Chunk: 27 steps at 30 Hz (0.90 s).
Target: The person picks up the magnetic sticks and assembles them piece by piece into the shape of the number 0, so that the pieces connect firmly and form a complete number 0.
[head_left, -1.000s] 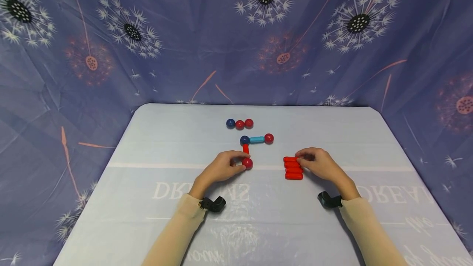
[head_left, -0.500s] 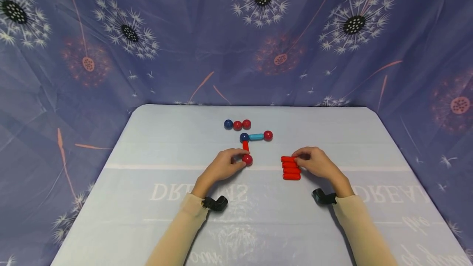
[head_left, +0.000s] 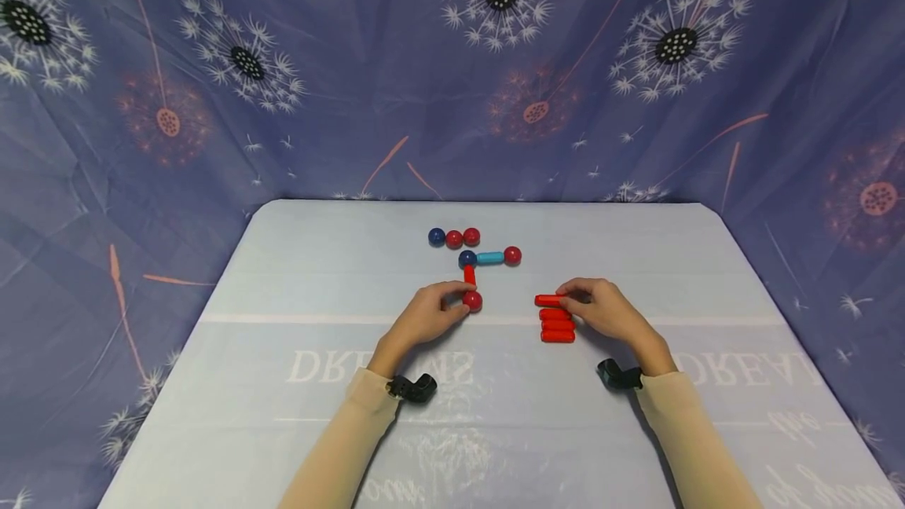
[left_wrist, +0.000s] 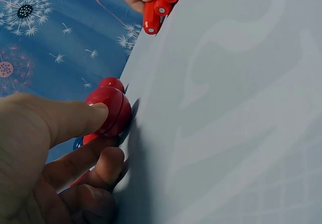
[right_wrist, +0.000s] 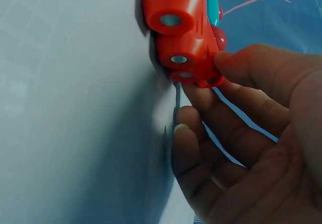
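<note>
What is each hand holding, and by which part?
Left hand: nearest red ball, thumb against its side. Right hand: farthest red rod, by its right end.

Four red balls (head_left: pixel 454 239) and two navy balls (head_left: pixel 437 237) lay on one table (head_left: pixel 495 422): three balls in the back row, three joined by rods. Red rods (head_left: pixel 558 336) numbered five, four of them grouped together and one between two balls. There was one light blue rod (head_left: pixel 490 258). One left hand (head_left: pixel 429 314), one right hand (head_left: pixel 601 309), two sleeves (head_left: pixel 341 446) and two wrist cameras (head_left: pixel 413 389) were in view.
</note>
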Each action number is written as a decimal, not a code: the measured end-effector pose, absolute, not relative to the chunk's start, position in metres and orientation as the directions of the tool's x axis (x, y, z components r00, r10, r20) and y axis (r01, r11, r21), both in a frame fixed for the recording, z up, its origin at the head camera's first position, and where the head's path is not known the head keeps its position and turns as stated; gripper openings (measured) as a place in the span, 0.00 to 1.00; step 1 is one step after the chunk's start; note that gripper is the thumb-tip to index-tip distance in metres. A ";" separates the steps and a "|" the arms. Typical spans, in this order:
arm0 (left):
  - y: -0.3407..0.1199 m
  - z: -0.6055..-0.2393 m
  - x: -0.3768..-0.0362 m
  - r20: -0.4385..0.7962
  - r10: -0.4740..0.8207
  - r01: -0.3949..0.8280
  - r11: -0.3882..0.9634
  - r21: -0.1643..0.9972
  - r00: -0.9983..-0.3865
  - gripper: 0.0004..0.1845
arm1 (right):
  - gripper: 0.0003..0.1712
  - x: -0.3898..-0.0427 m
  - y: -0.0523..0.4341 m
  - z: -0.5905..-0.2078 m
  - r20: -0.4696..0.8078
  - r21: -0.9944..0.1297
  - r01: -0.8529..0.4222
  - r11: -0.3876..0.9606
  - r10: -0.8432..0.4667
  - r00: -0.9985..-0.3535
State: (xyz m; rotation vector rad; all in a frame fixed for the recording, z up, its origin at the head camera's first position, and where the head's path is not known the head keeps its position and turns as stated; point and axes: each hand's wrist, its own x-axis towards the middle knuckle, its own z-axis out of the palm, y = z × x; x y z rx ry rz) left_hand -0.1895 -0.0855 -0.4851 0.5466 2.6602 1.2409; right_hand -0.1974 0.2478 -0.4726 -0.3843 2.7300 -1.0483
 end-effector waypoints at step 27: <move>-0.085 -0.489 -0.193 0.006 0.339 0.220 0.597 0.772 -0.941 0.19 | 0.07 -0.198 0.192 -0.455 -0.002 -0.800 -0.220 0.558 -0.370 -0.929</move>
